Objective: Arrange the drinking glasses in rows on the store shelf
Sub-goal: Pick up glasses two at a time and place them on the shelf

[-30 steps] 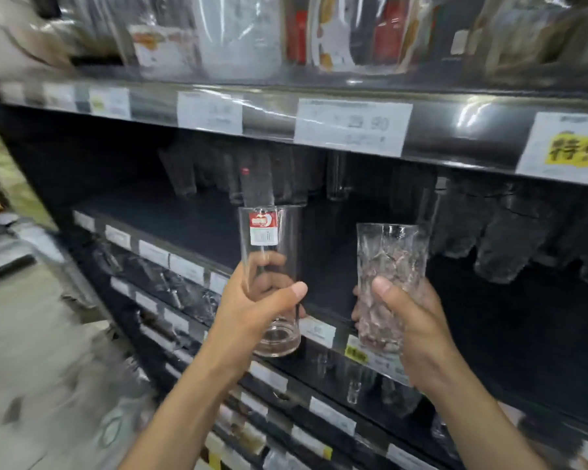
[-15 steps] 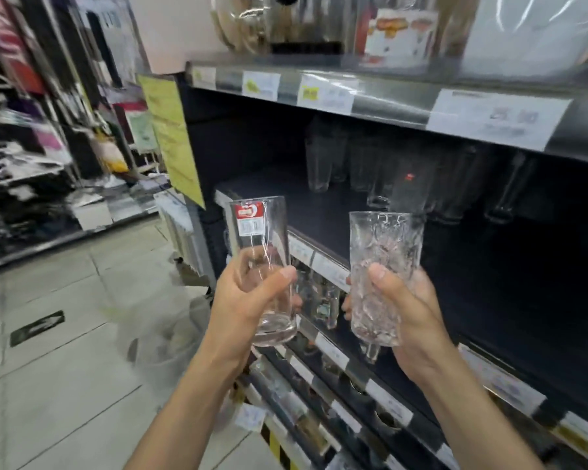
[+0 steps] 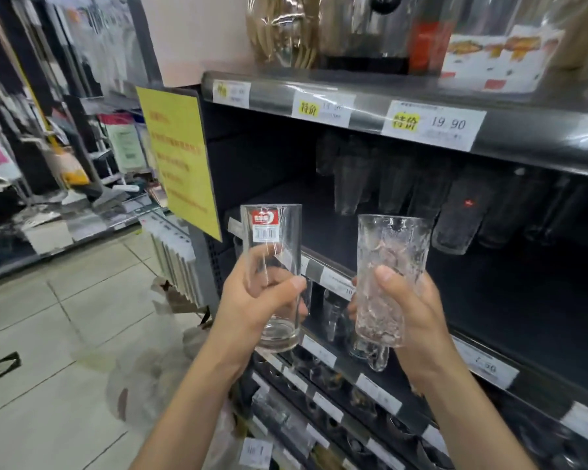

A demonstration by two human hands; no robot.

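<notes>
My left hand (image 3: 255, 310) grips a smooth clear glass (image 3: 273, 232) with a red and white sticker near its rim, held upright in front of the dark store shelf (image 3: 336, 212). My right hand (image 3: 411, 317) grips a textured, frosted-looking glass (image 3: 391, 242), also upright, to the right of the smooth one. Both glasses hover just outside the shelf's front edge, near its left end. Several clear glasses (image 3: 455, 212) stand toward the back of that shelf, dim in shadow.
A yellow notice (image 3: 179, 157) hangs on the shelf unit's left side panel. The shelf above carries price labels (image 3: 433, 125) and wrapped goods. Lower shelves (image 3: 336, 401) hold more glassware. A plastic bag (image 3: 150, 381) lies on the tiled floor; an aisle opens to the left.
My view has swung left, from the middle of the shelf to its left end and the aisle. Both hands keep the same grip on their glasses, side by side.
</notes>
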